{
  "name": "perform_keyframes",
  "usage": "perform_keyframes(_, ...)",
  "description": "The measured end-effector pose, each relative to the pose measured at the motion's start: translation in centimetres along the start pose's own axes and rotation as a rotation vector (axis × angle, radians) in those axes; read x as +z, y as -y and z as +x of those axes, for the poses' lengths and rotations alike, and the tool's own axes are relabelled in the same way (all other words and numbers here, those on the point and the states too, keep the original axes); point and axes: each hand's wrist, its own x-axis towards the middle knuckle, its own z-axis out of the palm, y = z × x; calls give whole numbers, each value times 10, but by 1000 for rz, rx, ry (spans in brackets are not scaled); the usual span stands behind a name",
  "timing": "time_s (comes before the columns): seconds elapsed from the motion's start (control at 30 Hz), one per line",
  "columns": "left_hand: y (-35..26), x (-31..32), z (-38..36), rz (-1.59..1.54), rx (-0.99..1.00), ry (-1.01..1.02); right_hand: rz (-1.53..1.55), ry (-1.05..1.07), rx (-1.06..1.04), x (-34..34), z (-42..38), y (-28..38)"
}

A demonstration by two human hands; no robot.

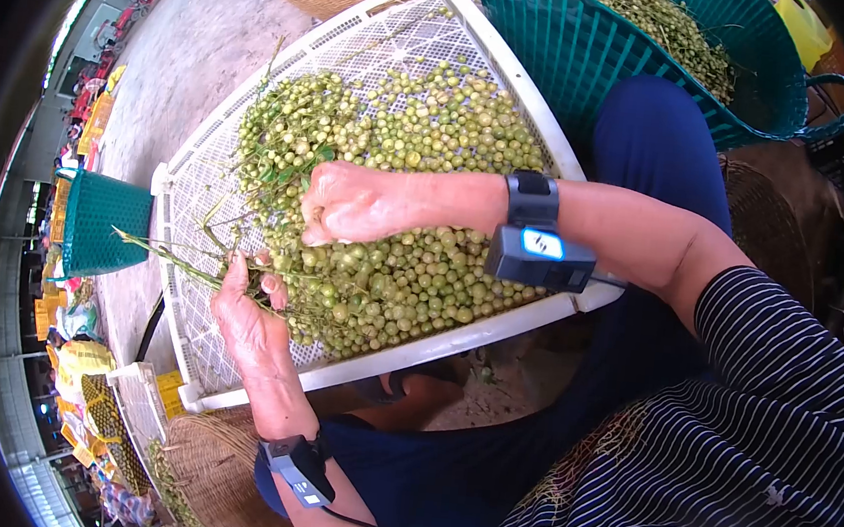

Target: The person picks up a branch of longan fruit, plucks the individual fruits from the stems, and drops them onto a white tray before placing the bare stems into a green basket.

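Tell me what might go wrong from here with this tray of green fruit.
The stalks in the left hand poke past the tray's rim, so they could snag or drop outside. Green leaves lie among the fruit and may get left in. The boxy device strapped to the wrist of the right hand appears low over the fruit and might knock some aside.

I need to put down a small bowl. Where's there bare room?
The tray is mostly bare mesh at its top end, between the green fruit and top corner, and at lower left, beside the left hand. Concrete floor lies open beyond the tray's upper-left side, above the small teal basket. Crowded: the tray's middle and right, thick with fruit.
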Motion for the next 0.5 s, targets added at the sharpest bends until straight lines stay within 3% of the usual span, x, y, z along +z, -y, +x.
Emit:
perform_keyframes(0.13,0,0,2,38,38,-27,289,-116,-217,0,4,-20)
perform_keyframes(0.2,1,-2,5,-3,56,-123,290,-106,207,-23,-6,0)
perform_keyframes(0.23,1,-7,8,-3,56,-123,40,11,295,-32,-4,2)
perform_keyframes(0.33,-2,-17,12,-3,53,-40,-231,114,362,-34,-7,-3)
perform_keyframes(0.47,-6,-6,2,10,64,-48,-287,21,135,-20,-3,-11)
perform_keyframes(0.5,-6,-2,-1,11,65,-67,-51,72,67,-17,-3,-5)
